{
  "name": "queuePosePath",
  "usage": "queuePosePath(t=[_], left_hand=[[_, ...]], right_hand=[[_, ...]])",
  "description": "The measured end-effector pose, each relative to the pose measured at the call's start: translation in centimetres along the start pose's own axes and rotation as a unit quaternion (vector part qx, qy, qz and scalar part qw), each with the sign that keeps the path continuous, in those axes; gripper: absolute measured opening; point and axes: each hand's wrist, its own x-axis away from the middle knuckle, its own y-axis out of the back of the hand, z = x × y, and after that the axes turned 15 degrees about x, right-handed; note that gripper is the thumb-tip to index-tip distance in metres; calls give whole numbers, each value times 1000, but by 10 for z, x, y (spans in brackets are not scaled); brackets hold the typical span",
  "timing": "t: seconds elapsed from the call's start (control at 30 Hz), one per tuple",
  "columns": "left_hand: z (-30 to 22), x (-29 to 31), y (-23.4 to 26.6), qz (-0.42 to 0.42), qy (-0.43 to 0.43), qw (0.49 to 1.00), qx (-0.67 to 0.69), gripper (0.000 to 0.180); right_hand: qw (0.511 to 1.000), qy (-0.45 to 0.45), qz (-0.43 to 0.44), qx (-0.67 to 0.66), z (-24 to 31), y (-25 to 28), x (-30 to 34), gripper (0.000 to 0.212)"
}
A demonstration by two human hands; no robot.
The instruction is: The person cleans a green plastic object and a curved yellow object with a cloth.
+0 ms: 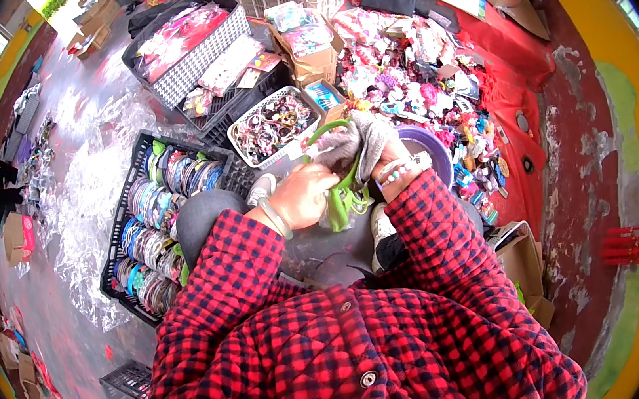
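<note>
My left hand (pixel 301 196), with a pale bangle at its wrist, is closed, its fingertips pinching a bright green headband-like strip (pixel 350 205). The strip curves up in a loop and hangs in folds between my hands. Close to it, my right hand (pixel 387 161) is closed around the strip's other side, with grey cloth (pixel 373 139) bunched over its fingers. Whether that cloth is a glove or a loose rag, I cannot tell. A beaded white band circles my right wrist. Just beyond my right hand stands a purple basin (pixel 437 147), partly hidden by it.
To my left, a black crate (pixel 120 252) holds bundled headbands. Ahead are a white basket (pixel 235 142) of hair ties, a grey crate (pixel 213 45) of packaged goods and a cardboard box (pixel 317 66). Colourful hair accessories (pixel 420 79) are heaped on red cloth (pixel 515 104) at the right.
</note>
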Motion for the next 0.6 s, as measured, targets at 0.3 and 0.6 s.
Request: queuePosePath(t=[0.3,0.6], left_hand=[[10,-4,0,-149,218,932,250,11],[4,-5,-1,-126,37,990,47,12]], right_hand=[[995,69,51,58,-38,-3,-4,23],[1000,5,21,-19,-43,21,-19,17]])
